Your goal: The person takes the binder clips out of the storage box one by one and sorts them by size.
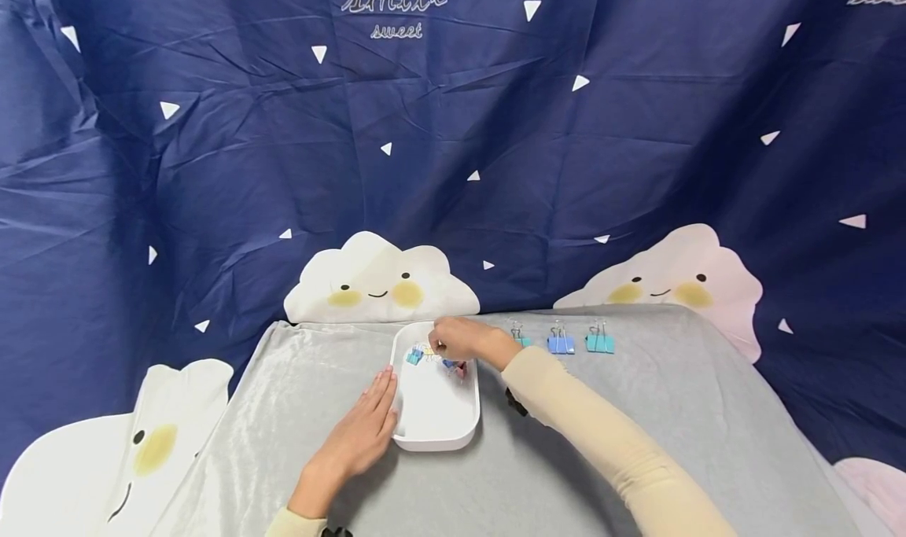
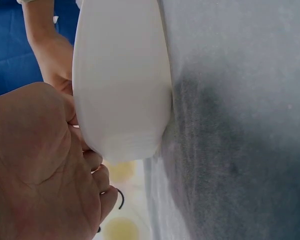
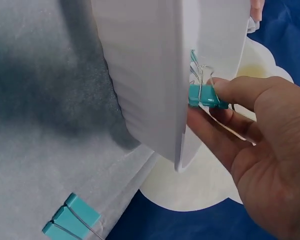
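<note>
A white tray (image 1: pixel 433 419) holds several small binder clips, among them a blue and teal pair (image 1: pixel 414 354), a yellow one (image 1: pixel 429 352) and a red one (image 1: pixel 462 370). My left hand (image 1: pixel 364 423) rests along the tray's left side with its fingers extended; in the left wrist view that hand (image 2: pixel 45 165) touches the wall near the rim. Reaching over the tray's far right part is my right hand (image 1: pixel 460 339). The right wrist view shows this hand (image 3: pixel 265 130) pinching a teal binder clip (image 3: pixel 206 95) between thumb and fingers, inside the rim.
Right of the tray, a row of binder clips lies on the grey cloth (image 1: pixel 602 435): a partly covered teal one (image 1: pixel 521 339), a blue one (image 1: pixel 561 344) and another teal one (image 1: pixel 600 343). A dark blue curtain (image 1: pixel 439 199) with clouds hangs behind.
</note>
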Motion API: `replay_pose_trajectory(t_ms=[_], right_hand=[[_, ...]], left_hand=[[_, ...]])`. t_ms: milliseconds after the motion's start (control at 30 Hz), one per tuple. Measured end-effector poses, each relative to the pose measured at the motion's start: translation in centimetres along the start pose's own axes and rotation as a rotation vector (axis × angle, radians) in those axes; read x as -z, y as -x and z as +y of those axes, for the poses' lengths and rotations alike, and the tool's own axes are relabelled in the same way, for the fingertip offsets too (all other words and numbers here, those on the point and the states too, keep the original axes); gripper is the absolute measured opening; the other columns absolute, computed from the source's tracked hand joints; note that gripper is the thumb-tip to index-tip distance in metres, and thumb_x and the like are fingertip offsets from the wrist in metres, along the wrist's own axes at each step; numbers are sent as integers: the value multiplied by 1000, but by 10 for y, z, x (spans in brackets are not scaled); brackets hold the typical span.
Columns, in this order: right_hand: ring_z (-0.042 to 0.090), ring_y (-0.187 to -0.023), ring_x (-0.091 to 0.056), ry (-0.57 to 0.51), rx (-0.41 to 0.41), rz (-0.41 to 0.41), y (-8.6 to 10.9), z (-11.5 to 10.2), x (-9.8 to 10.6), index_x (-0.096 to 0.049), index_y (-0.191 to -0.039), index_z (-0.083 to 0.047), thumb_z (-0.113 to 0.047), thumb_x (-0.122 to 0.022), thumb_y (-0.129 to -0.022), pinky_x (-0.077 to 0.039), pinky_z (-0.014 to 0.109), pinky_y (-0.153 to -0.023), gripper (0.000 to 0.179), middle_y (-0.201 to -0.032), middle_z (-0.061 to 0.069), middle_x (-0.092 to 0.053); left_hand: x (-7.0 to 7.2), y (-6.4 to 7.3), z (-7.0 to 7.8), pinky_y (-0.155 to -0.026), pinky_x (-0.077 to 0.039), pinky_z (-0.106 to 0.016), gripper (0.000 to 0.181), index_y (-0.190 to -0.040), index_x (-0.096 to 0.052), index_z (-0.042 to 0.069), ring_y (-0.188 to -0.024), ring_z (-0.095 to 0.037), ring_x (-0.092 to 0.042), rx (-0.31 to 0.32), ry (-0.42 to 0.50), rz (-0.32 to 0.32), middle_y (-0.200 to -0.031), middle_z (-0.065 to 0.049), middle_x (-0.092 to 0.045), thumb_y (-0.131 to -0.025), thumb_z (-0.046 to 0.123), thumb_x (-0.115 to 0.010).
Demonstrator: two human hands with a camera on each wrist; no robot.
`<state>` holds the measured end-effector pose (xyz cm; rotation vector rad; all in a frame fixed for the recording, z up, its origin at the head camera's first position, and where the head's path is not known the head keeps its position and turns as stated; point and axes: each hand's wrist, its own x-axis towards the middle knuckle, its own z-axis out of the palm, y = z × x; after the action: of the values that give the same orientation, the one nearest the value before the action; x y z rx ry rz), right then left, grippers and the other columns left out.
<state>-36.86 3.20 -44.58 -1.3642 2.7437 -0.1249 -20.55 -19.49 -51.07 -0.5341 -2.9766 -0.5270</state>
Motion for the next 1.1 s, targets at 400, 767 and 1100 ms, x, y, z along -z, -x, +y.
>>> replay_pose_trajectory(t_ms=[400,767,1100], right_hand=[[16,-84,-64,-61,95,132,9,6,6,-82,-95,-7,0,-72,-96,-58,26,-79,13,-91,3,-68],[12,-80,-63,-78,100,248,22,11,11,-81,-92,-8,0,-74,-93,-58,25,-77,10,-87,0,-69],[11,-86,-70,-177,29,302,42,16,15,-83,-100,-10,-5,-75,-96,-61,25,-80,10,-97,1,-76]], left_hand=[[1,1,2,-133,-28,-57,57,-164,-33,-6,-164,-38,-26,0,18,10,-176,-19,-26,-115,22,-43],[1,2,2,-132,-30,-59,58,-164,-33,-5,-163,-40,-28,7,36,22,-175,-19,-26,-115,24,-45],[1,0,4,-134,-26,-56,59,-166,-29,-3,-165,-36,-24,41,18,-10,-177,-16,-23,-116,26,-42]])
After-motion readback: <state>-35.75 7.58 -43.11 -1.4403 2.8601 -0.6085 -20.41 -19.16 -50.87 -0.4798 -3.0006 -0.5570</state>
